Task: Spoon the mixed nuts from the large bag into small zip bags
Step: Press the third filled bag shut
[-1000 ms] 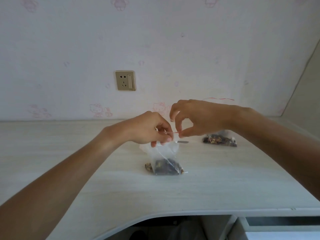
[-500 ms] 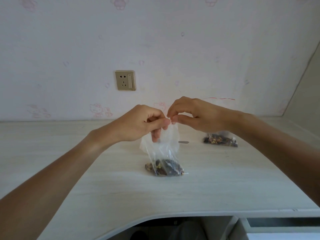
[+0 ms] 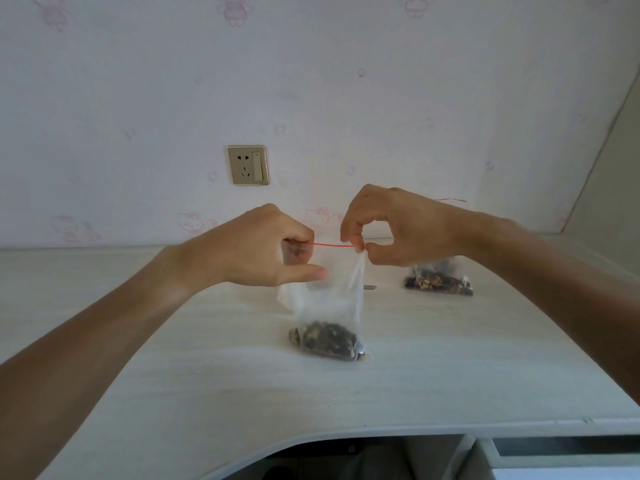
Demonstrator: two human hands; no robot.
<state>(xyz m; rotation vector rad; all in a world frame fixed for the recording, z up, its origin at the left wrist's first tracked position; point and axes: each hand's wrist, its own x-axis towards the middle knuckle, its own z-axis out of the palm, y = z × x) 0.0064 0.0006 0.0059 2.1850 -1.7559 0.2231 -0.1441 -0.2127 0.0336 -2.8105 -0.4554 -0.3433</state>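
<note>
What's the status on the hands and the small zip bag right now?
Left hand and right hand pinch the small zip bag at its red seal line. Nuts sit at bottom. Nothing in the way.

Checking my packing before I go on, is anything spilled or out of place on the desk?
Nothing stands out. No nuts lie loose on the desk; both hands hold the small bag upright by its red strip, another bag behind.

We see the left hand [image 3: 263, 251] and right hand [image 3: 391, 230] pinching opposite ends of the red zip strip [image 3: 330, 245] of a small zip bag [image 3: 329, 306]. Its nut-filled bottom rests on the table [image 3: 173, 358]. A second filled bag [image 3: 438, 282] lies behind.
</note>
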